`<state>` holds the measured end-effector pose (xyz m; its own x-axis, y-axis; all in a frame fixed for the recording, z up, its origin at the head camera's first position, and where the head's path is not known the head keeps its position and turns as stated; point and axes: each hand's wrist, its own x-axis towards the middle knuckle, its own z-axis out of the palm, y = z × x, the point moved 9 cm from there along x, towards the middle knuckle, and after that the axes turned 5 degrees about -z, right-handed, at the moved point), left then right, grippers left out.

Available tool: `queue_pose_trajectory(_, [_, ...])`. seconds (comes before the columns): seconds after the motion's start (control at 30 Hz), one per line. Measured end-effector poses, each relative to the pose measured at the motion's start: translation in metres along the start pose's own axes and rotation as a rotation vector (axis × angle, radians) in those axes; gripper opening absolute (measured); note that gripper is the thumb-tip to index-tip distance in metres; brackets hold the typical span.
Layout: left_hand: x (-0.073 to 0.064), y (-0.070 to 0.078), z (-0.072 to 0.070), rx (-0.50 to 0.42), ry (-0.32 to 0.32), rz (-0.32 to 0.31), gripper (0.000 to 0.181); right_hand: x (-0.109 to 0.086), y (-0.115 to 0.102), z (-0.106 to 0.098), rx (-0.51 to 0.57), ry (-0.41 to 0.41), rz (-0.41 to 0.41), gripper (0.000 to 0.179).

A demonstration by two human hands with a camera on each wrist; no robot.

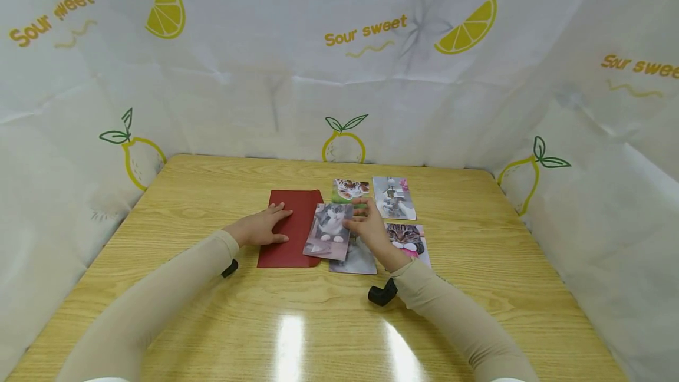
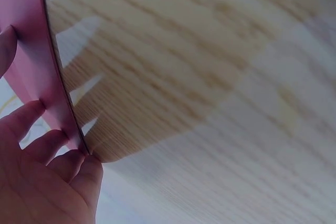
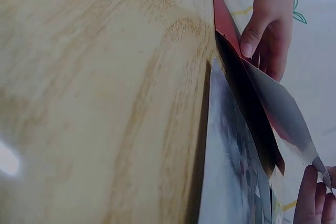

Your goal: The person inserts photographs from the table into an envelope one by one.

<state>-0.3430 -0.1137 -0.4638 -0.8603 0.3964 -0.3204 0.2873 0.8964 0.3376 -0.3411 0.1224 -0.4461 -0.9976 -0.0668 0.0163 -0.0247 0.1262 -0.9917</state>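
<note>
A red envelope [image 1: 294, 202] lies flat on the wooden table. My left hand [image 1: 262, 226] rests on its left part with the fingers spread; in the left wrist view, the fingertips [image 2: 65, 135] touch the red surface. Between thumb and fingers, my right hand [image 1: 371, 229] pinches the right edge of a photo card [image 1: 331, 231] with a grey-and-white cat. The card is tilted and overlaps the envelope's right side. In the right wrist view, the card [image 3: 281, 103] stands above the envelope's dark opening [image 3: 241, 87].
Several other picture cards lie right of the envelope: a tiger card [image 1: 348, 189], a greyish card [image 1: 395, 199], a tabby cat card [image 1: 405, 237] partly under my right wrist, and a grey card [image 1: 363, 261] below the held one. A white lemon-print curtain [image 1: 239, 99] surrounds the table.
</note>
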Motion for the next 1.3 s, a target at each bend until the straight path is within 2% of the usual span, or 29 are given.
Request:
queue_pose_trajectory(0.43, [0.002, -0.002, 0.001, 0.003, -0.003, -0.003, 0.074, 0.002, 0.004, 0.008, -0.072, -0.014, 0.029, 0.047])
queue_pose_trajectory(0.6, [0.002, -0.002, 0.001, 0.003, -0.001, -0.005, 0.074, 0.001, 0.004, 0.011, -0.114, -0.053, 0.043, 0.054])
queue_pose_trajectory(0.9, [0.003, -0.002, 0.001, 0.007, 0.000, -0.004, 0.074, -0.001, 0.008, 0.018, -0.123, -0.161, 0.143, 0.075])
queue_pose_trajectory(1.13, [0.002, -0.001, 0.000, 0.000, -0.001, 0.005, 0.074, 0.002, 0.007, 0.026, -0.118, -0.229, 0.148, 0.077])
queue_pose_trajectory(1.3, [0.002, -0.001, 0.001, 0.005, -0.009, 0.004, 0.074, 0.003, 0.006, 0.030, -0.122, -0.241, 0.140, 0.076])
